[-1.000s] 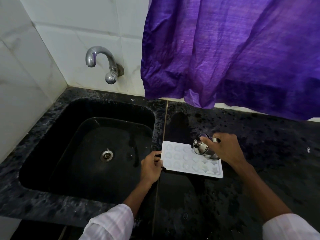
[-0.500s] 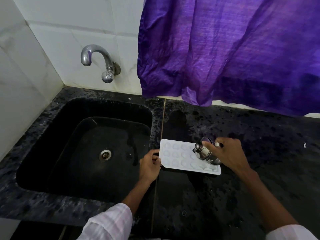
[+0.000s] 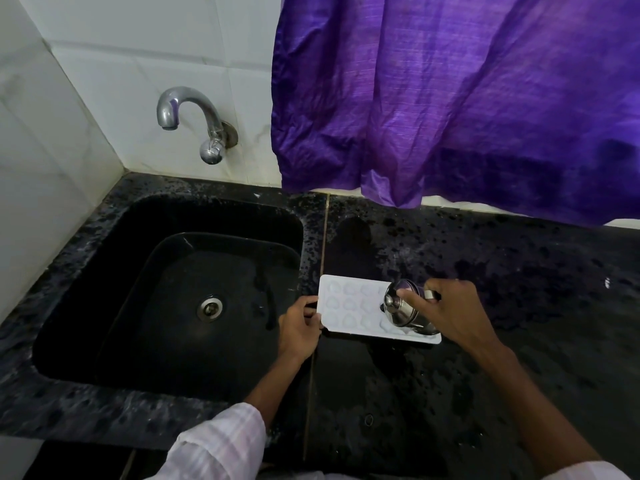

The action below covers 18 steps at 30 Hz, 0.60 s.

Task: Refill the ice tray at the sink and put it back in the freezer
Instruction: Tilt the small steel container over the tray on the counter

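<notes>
Item 1: white tiled wall, far left and behind the basin. I note a chrome tap fixed to the back tiles, spout curving left over the basin; no stream shows under it.

Item 2: black sink, set into the speckled stone, with a round metal drain in its floor.

Item 3: left sleeve, pale with faint checks, at the bottom edge.

Item 4: left hand, at the seam between sink and counter. Its fingers are curled round the left short edge of the ice tray, pinching it.

Item 5: ice tray, white, rectangular, lying flat on the counter just right of the sink, rows of small moulded cells facing up. I cannot tell from here how full the cells are.

Item 6: steel jug, small, lidded with a knob, tipped on its side above the tray's right end.

Item 7: right hand, wrapped round the jug from the right, one digit laid across the lid beside the knob.

Item 8: black speckled countertop, wet in patches, extending right.

Item 9: purple curtain, creased, hanging over the back of the counter, its hem just above the stone.
</notes>
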{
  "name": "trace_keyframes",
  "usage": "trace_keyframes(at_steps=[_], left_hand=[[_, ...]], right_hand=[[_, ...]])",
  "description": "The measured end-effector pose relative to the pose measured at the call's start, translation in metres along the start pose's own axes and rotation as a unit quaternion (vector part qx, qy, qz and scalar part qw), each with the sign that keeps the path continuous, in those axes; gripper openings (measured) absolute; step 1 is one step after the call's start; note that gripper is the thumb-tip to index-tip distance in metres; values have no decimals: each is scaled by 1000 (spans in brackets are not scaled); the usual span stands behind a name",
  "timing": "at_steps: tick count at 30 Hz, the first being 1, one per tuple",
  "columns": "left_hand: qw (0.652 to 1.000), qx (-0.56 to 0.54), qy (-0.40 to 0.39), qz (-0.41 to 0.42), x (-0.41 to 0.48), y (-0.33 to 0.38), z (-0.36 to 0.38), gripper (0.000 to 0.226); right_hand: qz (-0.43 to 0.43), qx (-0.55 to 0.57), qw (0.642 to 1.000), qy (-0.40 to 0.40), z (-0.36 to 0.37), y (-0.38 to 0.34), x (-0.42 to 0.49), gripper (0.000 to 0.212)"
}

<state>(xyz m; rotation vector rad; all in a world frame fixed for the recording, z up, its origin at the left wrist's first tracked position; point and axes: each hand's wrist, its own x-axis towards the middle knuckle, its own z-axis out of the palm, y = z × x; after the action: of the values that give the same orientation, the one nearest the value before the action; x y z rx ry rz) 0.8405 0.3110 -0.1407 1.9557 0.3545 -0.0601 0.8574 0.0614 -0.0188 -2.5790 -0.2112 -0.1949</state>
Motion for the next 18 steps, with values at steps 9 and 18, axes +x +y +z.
trace_keyframes(at_steps=[9, 18], left_hand=[[1000, 5, 1, 4, 0, 1, 0, 30], [1000, -2, 1, 2, -3, 3, 0, 32]], right_hand=[[-8, -11, 1000, 10, 1, 8, -10, 59], [7, -22, 1000, 14, -6, 17, -16, 60]])
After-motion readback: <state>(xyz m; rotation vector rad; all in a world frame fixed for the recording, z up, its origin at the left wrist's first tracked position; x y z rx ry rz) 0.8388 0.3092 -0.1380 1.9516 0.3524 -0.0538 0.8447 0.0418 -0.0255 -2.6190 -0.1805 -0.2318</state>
